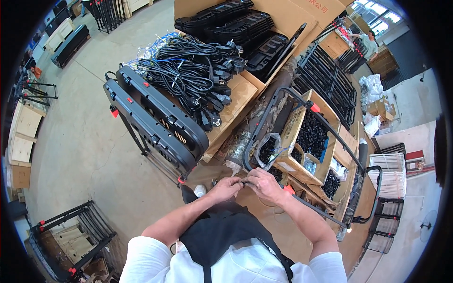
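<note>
With our left hand (227, 188) and right hand (265, 185), fingertips closed, we pinched a small dark piece (244, 183) between them. It sat near the lower bend of the black tubular frame (246, 159).

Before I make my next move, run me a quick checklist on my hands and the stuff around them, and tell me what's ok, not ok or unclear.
1. Left hand and right hand together at the fingertips: ok.
2. Small dark part between the fingertips, exact kind: cannot tell, too small and partly covered.
3. Cardboard box of small black pieces open on top: ok, ahead and to the right.
4. Right hand clear of the black tubular frame: cannot tell, they overlap closely in this view.
5. Power cords laid out separately: not ok, heaped over one another.
</note>
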`<state>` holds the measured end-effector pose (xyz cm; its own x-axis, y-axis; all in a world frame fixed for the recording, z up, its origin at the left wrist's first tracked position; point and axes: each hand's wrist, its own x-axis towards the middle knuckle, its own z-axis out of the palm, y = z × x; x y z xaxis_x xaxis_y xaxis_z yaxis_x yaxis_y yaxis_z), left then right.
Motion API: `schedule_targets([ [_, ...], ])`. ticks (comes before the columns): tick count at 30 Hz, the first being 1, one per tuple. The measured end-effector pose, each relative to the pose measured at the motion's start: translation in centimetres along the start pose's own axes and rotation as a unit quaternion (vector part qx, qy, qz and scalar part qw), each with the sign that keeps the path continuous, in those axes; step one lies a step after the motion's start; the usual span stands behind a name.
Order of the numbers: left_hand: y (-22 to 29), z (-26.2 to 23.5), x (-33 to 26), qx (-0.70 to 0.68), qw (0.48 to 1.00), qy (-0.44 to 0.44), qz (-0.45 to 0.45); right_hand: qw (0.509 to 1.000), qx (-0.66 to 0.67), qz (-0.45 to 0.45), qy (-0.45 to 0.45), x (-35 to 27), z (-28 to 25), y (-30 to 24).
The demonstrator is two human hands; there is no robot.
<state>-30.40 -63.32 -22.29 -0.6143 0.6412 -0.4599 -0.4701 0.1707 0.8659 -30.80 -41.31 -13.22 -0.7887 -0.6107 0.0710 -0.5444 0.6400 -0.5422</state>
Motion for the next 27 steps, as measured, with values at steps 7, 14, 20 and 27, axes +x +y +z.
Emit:
schedule_targets([
  [7, -0.6, 0.2, 0.5, 0.064, 0.996, 0.029, 0.049, 0.993, -0.084, -0.026, -0.077, 1.0, -0.4, 0.0],
  [14, -0.3, 0.5, 0.4, 0.041, 0.997, 0.065, 0.031, 0.995, -0.04, 0.063, -0.073, -0.3, 1.5, -0.3],
  [20, 0.7, 0.3, 0.4, 0.053, 0.996, 0.06, -0.024, 0.929, 0.11, 0.353, 0.036, -7.3, 7.3, -2.0],
  [27, -1.0, 1.1, 1.5, -0.176, 0.982, 0.048, -0.056, 0.836, 0.027, 0.549, 0.012, -5.2, 14.6, 7.7],
])
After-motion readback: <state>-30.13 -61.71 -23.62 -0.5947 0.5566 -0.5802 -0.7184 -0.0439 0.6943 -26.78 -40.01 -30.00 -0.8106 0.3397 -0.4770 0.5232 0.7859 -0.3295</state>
